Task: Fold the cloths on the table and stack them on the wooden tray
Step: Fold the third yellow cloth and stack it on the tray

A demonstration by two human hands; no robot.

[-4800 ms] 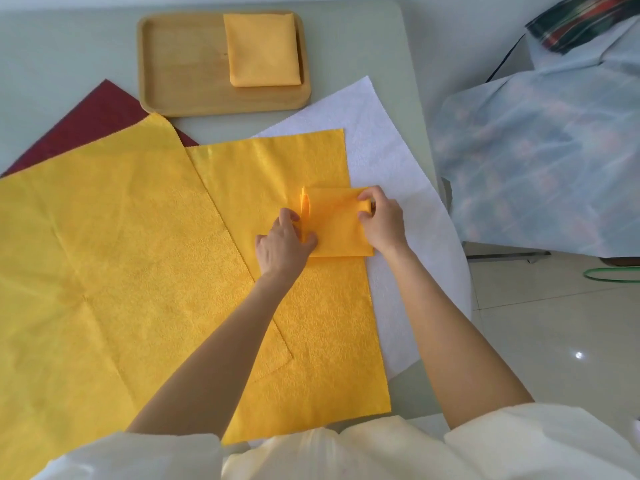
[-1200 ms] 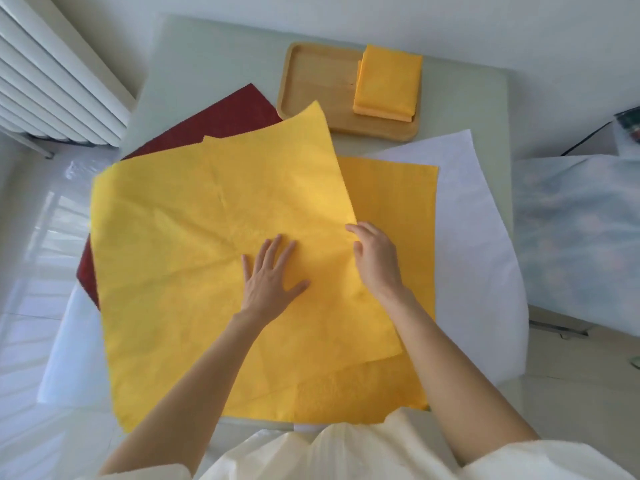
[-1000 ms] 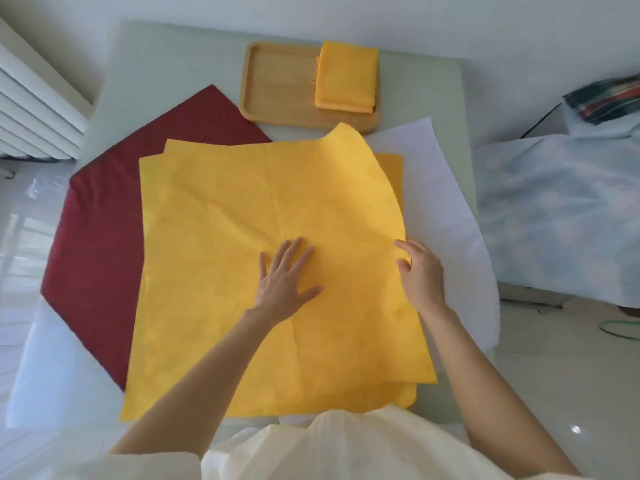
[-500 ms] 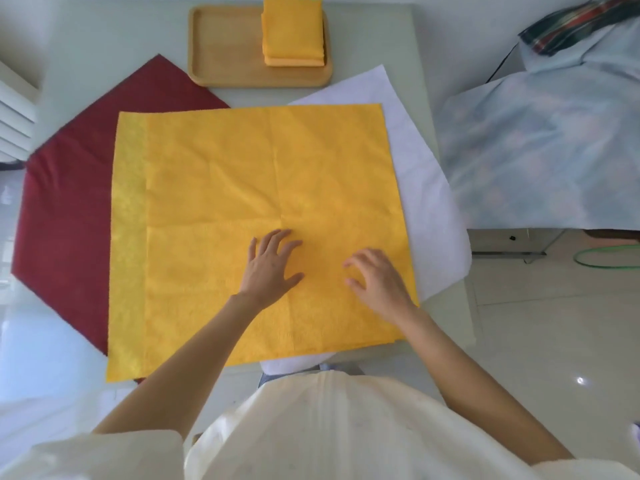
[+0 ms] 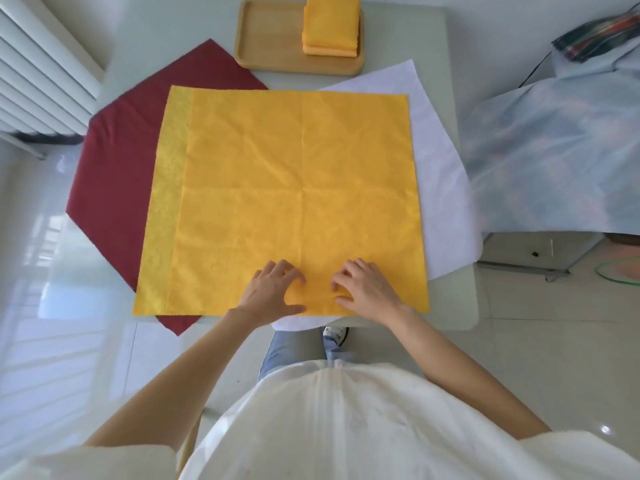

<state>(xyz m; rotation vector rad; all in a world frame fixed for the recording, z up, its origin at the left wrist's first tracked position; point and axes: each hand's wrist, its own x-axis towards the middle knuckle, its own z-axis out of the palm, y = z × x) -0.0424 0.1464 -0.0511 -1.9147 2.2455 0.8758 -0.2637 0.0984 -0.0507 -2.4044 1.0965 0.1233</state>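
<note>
Nearest the camera: cream top (image 5: 346,420) and bare forearms reaching forward over the near table edge; grey-blue trousers (image 5: 294,351) and a shoe tip (image 5: 335,332) visible below the edge.

Left hand (image 5: 268,296) and right hand (image 5: 367,289) both lie on the near edge of the top yellow cloth (image 5: 294,188), close together but apart, either side of the cloth's centre crease; fingers bent, tips on the fabric, thumbs along the hem; a small pucker of cloth between them; cannot tell whether either hand has actually pinched the hem or only presses it.

Top yellow cloth spread flat and square-on, crease lines crossing at its middle; a second yellow cloth (image 5: 169,202) beneath it, showing as a textured strip along the left side.

Under both: dark red cloth (image 5: 114,168) lying cornerwise, sticking out to the left and at the near left; white cloth (image 5: 433,150) sticking out to the right and at the near edge.

All on the pale table (image 5: 460,299); far side, wooden tray (image 5: 270,36) just beyond the cloths, with a stack of folded yellow cloths (image 5: 330,26) on its right half.

Surroundings: white radiator (image 5: 38,67) far left; covered furniture under pale sheeting (image 5: 561,150) to the right.
</note>
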